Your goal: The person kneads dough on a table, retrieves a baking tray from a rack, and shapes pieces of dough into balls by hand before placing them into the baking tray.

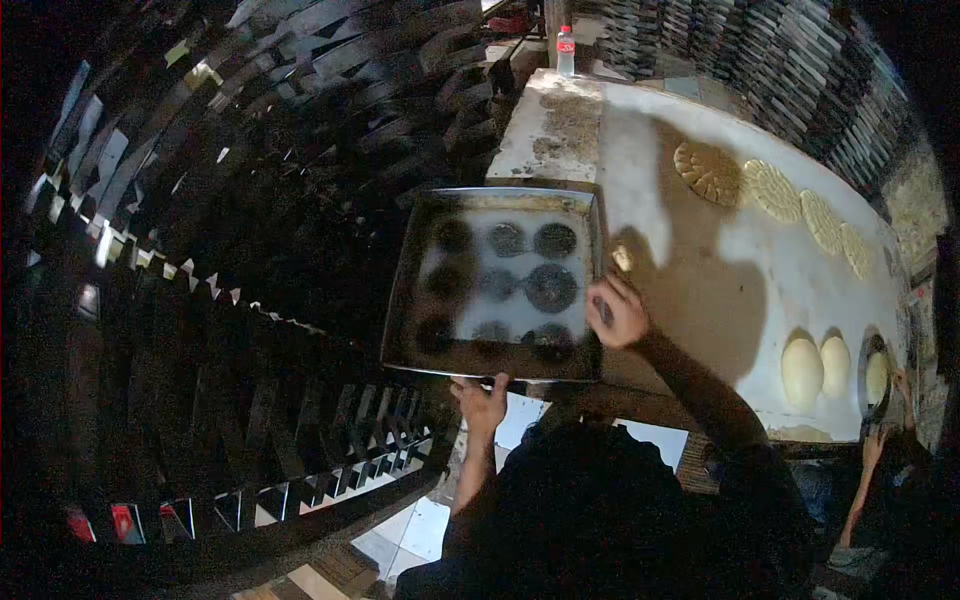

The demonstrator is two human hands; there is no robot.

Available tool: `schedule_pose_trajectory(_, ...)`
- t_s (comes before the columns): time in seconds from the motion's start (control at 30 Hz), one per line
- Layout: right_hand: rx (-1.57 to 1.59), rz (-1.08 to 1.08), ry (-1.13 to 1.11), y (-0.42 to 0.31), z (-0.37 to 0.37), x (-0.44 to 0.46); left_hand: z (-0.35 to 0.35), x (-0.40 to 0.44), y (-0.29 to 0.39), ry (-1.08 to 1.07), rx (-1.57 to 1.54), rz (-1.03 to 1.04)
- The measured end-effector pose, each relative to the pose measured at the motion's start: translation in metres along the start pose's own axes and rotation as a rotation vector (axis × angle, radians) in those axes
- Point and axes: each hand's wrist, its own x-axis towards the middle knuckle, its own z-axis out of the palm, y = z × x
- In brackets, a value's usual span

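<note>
A square metal baking tray (592,230) with several dark round patches on its whitish, dusty bottom lies in front of me, its right side by the table. My left hand (482,403) grips the near edge of the tray from below, thumb up at the rim. Just beside the tray's right wall is my right hand (618,313), fingers curled together; whether they hold something is hidden. Beyond that hand, a small pale lump of dough (622,257) sits on the table in shadow.
On the floured table (640,110), several flat scored dough rounds (772,190) line the far right. Smooth dough pieces (802,372) lie nearer, beside a dark oval pan (874,380). Another person's hand (874,445) is by it. A bottle (566,52) stands at the far corner.
</note>
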Motion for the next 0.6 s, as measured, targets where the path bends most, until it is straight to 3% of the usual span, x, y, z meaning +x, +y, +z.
schedule_pose_trajectory(0.07, 0.243, 0.159, -0.141, -0.014, 0.010, 0.059, -0.008, 0.003, 0.006, -0.058, -0.197, 0.007)
schedule_pose_trajectory(0.13, 0.209, 0.154, -0.146, 0.022, 0.065, 0.095, -0.031, 0.001, 0.040, -0.180, -0.574, -0.110)
schedule_pose_trajectory(0.17, 0.313, 0.273, -0.132, 0.051, 0.101, 0.105, -0.038, -0.002, 0.050, -0.244, -0.754, -0.167)
schedule_pose_trajectory(0.23, 0.054, 0.528, -0.234, 0.122, 0.167, 0.120, -0.010, -0.010, 0.019, 0.105, -0.346, -0.063)
schedule_pose_trajectory(0.27, -0.097, 0.639, -0.240, 0.143, 0.190, 0.133, -0.029, -0.014, 0.031, 0.014, -0.343, -0.137)
schedule_pose_trajectory(0.3, -0.253, 0.747, -0.249, 0.159, 0.210, 0.143, -0.036, -0.016, 0.043, 0.119, -0.274, -0.151)
schedule_pose_trajectory(0.37, -0.447, 0.745, -0.231, 0.192, 0.249, 0.140, -0.042, -0.017, 0.046, 0.318, -0.119, 0.065)
schedule_pose_trajectory(0.43, -0.504, 0.527, -0.176, 0.217, 0.273, 0.138, -0.035, -0.016, 0.040, 0.227, 0.168, 0.233)
schedule_pose_trajectory(0.5, -0.261, 0.243, -0.291, 0.217, 0.273, 0.133, -0.031, -0.019, 0.028, 0.158, 0.295, 0.323)
schedule_pose_trajectory(0.53, -0.131, 0.118, -0.354, 0.209, 0.267, 0.129, -0.026, -0.018, 0.019, 0.145, 0.273, 0.329)
schedule_pose_trajectory(0.6, 0.076, 0.296, -0.426, 0.101, 0.209, 0.132, -0.030, -0.010, 0.015, 0.134, 0.242, 0.377)
